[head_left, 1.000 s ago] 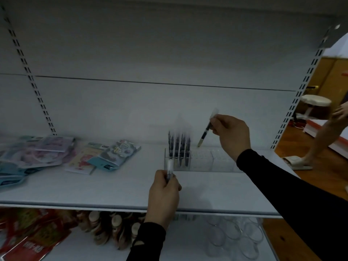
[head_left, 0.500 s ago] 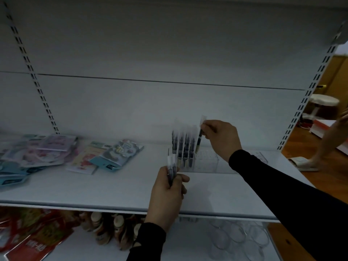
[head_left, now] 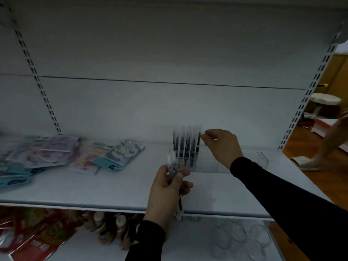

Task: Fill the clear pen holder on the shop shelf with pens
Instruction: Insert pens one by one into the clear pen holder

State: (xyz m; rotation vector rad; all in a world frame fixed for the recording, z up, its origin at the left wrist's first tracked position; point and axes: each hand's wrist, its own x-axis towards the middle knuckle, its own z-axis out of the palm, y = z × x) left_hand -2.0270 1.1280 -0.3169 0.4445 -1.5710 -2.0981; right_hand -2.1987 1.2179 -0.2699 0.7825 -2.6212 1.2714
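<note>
Head view looks down on a white shop shelf, with the clear pen holder standing toward its back edge as the landmark for everything else. A tight cluster of dark pens with pale caps stands upright in the holder's left end; the rest of the holder, stretching right, shows only clear plastic.

Both hands are apart. Just above and right of the standing pens, the right hand hovers with thumb and forefinger drawn close together beside the cap of the rightmost pen; motion blur makes it impossible to tell whether those fingertips touch the cap or hold anything. In front of the holder, over the shelf's front part, the left hand grips a small bundle of spare pens, fingers curled round them, their capped ends sticking up toward the holder and their lower ends poking out below the hand.

Well left of the holder, flat stationery packets lie overlapping on the same shelf. Below the holder, on the lower shelf, clear cups sit to the right, with brown bottles and red packets further left. Far right of the holder, past the shelf upright, another person's leg and sandal stand on a wooden floor.
</note>
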